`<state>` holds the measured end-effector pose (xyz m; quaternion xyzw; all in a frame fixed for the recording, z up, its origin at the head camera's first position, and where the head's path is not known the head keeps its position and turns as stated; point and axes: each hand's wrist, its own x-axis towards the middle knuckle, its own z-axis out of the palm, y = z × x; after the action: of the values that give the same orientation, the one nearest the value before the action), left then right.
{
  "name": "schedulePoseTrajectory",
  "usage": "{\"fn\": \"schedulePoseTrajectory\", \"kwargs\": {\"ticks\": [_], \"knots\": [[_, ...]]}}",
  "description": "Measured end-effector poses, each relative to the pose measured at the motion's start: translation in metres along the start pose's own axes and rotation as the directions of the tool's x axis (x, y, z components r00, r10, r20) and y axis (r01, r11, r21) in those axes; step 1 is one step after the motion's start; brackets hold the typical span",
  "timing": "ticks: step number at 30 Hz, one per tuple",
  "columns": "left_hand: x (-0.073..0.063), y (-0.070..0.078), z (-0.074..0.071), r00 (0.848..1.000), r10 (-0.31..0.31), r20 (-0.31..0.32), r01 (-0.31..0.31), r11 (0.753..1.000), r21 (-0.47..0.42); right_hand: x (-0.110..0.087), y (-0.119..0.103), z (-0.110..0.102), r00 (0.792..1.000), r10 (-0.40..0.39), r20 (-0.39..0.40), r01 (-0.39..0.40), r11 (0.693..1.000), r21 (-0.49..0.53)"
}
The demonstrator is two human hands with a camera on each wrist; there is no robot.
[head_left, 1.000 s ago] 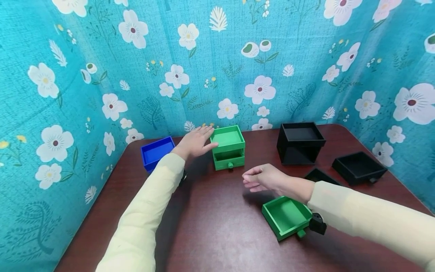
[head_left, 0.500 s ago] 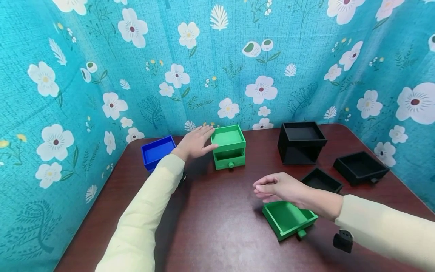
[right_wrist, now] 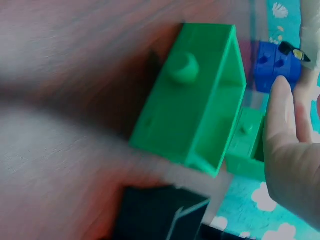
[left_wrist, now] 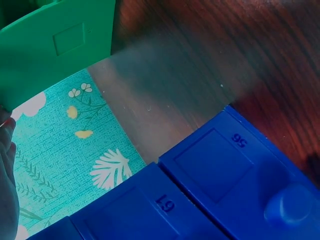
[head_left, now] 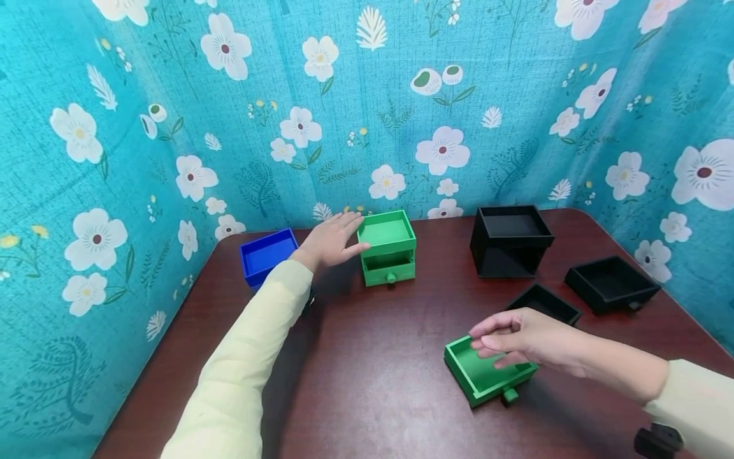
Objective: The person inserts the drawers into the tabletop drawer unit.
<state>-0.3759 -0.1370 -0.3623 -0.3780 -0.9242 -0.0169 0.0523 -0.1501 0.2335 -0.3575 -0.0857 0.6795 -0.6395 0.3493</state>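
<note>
My left hand (head_left: 332, 241) rests with straight fingers at the left top edge of a small green drawer cabinet (head_left: 388, 271). One drawer sits in the cabinet's lower slot; the slot above it gapes. A loose green drawer (head_left: 478, 370) with a round knob lies upright on the table at front right. Over its right part hovers my right hand (head_left: 530, 338), fingers loosely bent, nothing in them. The right wrist view shows this drawer (right_wrist: 170, 110) from its knob side, beyond the thumb.
A blue drawer cabinet (head_left: 269, 252) stands at the back left, partly behind the left forearm. At the back right are a black cabinet (head_left: 510, 258) and two loose black drawers, one (head_left: 610, 284) near the right edge. A flowered curtain (head_left: 367, 127) hangs behind the table.
My right hand has drawn back to the right and toward me, from beside the green cabinet to over the loose green drawer. My left hand has stayed on the cabinet.
</note>
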Motion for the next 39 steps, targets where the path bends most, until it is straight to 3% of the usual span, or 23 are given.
{"fn": "schedulePoseTrajectory", "kwargs": {"ticks": [10,23,30,39], "knots": [[0.001,0.001,0.001,1.000,0.001,-0.002,-0.001,1.000,0.008,-0.034,0.037,-0.031,0.990,0.004,0.142,-0.011,0.999,0.053],[0.000,0.004,-0.002,0.998,-0.035,0.045,0.034,0.999,0.019,-0.045,0.070,-0.050,0.953,0.087,0.290,-0.114,0.991,0.076],[0.000,0.006,-0.005,0.996,-0.047,0.070,0.045,0.998,0.033,-0.047,0.081,-0.051,0.948,0.135,0.289,-0.165,0.983,0.084],[0.000,0.009,-0.008,0.993,-0.060,0.098,0.056,0.998,0.039,-0.041,0.094,-0.049,0.939,0.123,0.322,-0.183,0.969,0.163]]}}
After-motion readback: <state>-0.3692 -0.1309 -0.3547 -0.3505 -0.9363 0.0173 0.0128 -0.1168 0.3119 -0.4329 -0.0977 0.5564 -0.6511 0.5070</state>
